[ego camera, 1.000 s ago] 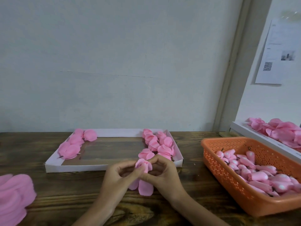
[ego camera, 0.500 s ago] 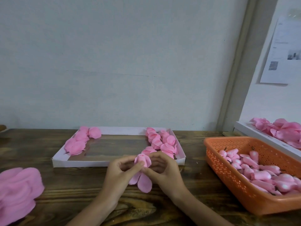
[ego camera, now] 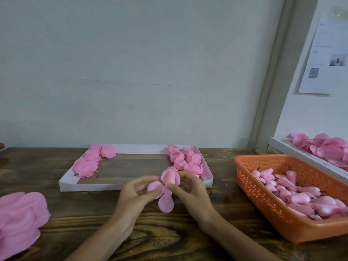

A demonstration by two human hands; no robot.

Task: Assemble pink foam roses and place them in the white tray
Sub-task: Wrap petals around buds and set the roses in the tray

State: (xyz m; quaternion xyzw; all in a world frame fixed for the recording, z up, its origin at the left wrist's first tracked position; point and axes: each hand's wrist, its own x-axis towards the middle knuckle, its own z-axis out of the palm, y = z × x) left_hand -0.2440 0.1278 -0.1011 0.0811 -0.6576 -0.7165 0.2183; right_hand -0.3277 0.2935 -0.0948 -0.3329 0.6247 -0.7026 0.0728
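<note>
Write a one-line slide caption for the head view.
Left hand and right hand hold a half-built pink foam rose before the white tray, orange basket of buds alongside.

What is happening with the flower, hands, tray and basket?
Rose: unfinished, held by both hands, one petal hanging.
Left hand: pinches a rose petal.
Right hand: pinches the rose.
White tray: roses at both ends.
Orange basket: holds many pink buds.
Petal pile: loose on table.
</note>
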